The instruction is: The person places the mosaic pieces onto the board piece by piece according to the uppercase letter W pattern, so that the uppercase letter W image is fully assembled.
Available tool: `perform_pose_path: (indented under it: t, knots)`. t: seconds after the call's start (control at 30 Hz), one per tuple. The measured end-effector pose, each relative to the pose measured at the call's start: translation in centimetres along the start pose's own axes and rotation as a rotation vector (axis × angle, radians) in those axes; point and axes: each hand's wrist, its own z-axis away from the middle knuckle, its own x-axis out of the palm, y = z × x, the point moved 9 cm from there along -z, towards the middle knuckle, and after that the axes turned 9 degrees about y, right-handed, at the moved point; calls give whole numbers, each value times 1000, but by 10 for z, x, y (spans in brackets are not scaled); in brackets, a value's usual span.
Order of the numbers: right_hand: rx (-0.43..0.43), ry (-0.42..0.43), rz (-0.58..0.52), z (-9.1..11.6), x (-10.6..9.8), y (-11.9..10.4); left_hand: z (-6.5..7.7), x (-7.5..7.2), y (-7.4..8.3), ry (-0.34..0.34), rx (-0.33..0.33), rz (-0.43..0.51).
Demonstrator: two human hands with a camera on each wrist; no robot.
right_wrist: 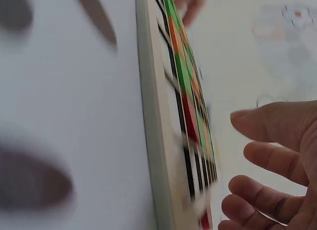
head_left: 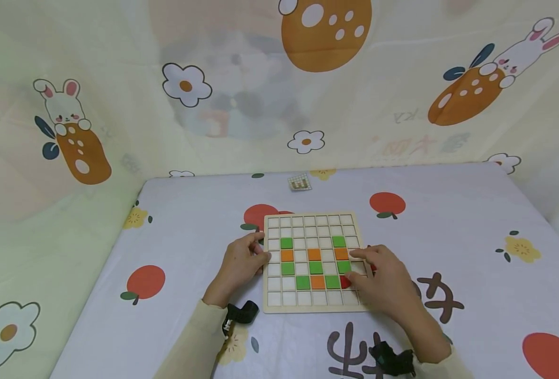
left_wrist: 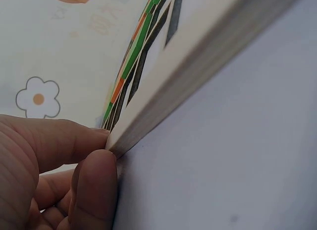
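A light wooden grid board (head_left: 312,309) with white squares lies on the table. Several green tiles (head_left: 316,268), orange tiles (head_left: 314,255) and a red tile (head_left: 345,282) fill some squares. My left hand (head_left: 239,263) is at the board's left edge. Its thumb and index finger (left_wrist: 74,138) hold the rim in the left wrist view. Over the board's right side is my right hand (head_left: 387,281), its thumb overlapping the red tile in the head view. In the right wrist view the right fingers (right_wrist: 277,158) are spread apart, with nothing between them.
A small card with a grid pattern (head_left: 299,182) lies beyond the board, near the back of the table. The tablecloth (head_left: 189,231) has printed fruit, flowers and dark characters. A patterned curtain (head_left: 241,152) hangs behind the table. Black cameras (head_left: 243,313) are strapped to both wrists.
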Motion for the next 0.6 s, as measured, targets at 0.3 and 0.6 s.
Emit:
perform_pose_path:
  t: [0.3, 0.6]
  knots:
    - [124, -37, 20, -8, -18, 51, 1, 0, 1, -7, -15, 16]
    - [167, -128, 45, -8, -10, 61, 2, 0, 0, -11, -28, 25]
